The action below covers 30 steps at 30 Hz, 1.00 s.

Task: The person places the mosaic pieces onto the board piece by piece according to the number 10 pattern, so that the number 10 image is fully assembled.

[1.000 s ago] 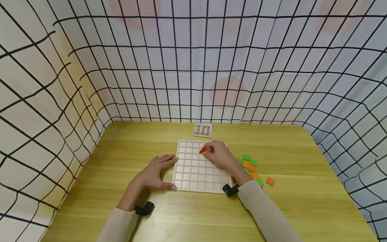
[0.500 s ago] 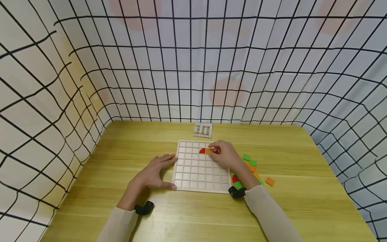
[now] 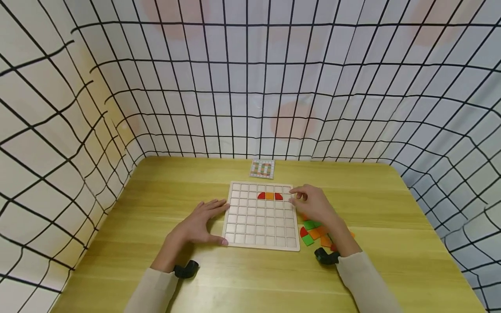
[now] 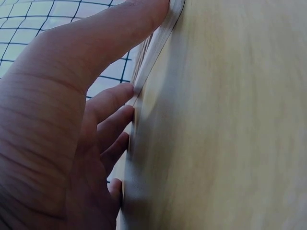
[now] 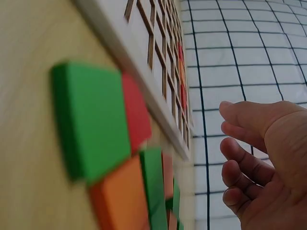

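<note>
A pale wooden grid board point(image 3: 258, 221) lies on the table. In its second row from the back sit a red rounded tile point(image 3: 261, 196), an orange square tile point(image 3: 269, 196) and another red rounded tile point(image 3: 278, 196), side by side. My left hand point(image 3: 201, 224) rests at the board's left edge with fingers spread, the thumb near the front left corner. Just over the board's right edge is my right hand point(image 3: 313, 203), its fingers loosely bent and holding nothing in the right wrist view. Beneath that forearm lies a pile of green point(image 3: 308, 240), orange and red tiles, partly hidden.
A small patterned card point(image 3: 262, 168) with coloured squares lies behind the board. A white curtain with a black grid point(image 3: 254, 104) surrounds the back and sides of the wooden table point(image 3: 242, 282).
My right hand has moved right, off the tile row, to the board's right edge. The right-hand red tile, earlier under its fingers, now lies uncovered beside the orange one. My left hand stays put.
</note>
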### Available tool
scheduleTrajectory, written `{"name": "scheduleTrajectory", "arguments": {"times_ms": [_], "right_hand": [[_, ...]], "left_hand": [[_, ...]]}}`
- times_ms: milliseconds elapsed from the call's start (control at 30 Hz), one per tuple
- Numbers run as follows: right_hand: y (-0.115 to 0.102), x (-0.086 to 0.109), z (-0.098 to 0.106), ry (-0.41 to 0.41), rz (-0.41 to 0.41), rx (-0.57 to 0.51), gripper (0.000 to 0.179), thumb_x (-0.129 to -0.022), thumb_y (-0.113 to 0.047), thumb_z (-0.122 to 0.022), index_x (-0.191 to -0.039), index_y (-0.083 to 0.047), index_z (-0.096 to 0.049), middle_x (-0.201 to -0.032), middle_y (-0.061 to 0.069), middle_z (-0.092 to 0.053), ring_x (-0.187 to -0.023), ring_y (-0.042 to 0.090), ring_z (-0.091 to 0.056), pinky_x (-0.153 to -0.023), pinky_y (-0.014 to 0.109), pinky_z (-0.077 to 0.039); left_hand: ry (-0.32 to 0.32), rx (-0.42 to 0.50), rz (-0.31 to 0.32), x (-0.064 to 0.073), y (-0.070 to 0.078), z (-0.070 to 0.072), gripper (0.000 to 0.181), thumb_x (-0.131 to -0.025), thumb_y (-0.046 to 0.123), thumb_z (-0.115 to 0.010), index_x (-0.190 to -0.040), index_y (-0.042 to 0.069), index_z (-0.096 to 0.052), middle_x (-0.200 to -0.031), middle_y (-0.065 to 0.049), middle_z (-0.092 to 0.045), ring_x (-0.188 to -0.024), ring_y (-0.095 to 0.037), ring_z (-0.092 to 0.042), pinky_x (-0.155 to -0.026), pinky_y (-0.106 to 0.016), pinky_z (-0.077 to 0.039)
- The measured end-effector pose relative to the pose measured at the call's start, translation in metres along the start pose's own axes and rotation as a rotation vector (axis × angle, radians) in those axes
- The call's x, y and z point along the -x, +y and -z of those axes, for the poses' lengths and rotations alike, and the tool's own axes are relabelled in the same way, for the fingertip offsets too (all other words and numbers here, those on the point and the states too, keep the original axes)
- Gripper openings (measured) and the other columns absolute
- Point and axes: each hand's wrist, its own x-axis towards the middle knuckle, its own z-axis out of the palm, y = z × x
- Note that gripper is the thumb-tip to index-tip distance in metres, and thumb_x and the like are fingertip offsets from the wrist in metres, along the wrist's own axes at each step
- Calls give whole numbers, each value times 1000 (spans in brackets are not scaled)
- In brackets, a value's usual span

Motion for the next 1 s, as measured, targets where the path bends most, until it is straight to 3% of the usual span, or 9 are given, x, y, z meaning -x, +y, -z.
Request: {"name": "scheduleTrajectory", "arguments": {"times_ms": [167,400,633,1000], "right_hand": [[19,20,8,-4,-17,43,30,-96,-24,-74,-121,-7,-75,-91,2,-61,-82,19,-51,-69,31,-44],[42,39,27,28,-44,58,30,-99,-30,-72,-121,-10,-74,-99,2,-66,-87,19,-53,-76,33,-48],[61,46,45,40,-47,117,26,-98,-28,-72,-117,-10,-75,-99,3,-67,-87,19,-55,-77,35,-49],[80,55,55,26,-53,125,24,-99,-26,-72,-113,-8,-76,-97,4,-68,-83,16,-56,-72,30,-49]], "left_hand": [[-31,-4,8,2,0,-4,113,-70,70,-83,-162,23,-37,-170,-1,-30,-159,-32,-22,-128,-65,-8],[-18,-7,6,2,0,-4,113,-70,71,-83,-161,23,-37,-170,0,-29,-159,-32,-23,-128,-63,-9],[-9,-5,2,2,3,2,113,-70,70,-84,-161,23,-37,-170,-1,-30,-159,-32,-23,-128,-64,-9],[-7,4,-2,1,2,2,113,-70,69,-84,-162,22,-37,-170,-3,-30,-159,-34,-23,-127,-66,-8]]}}
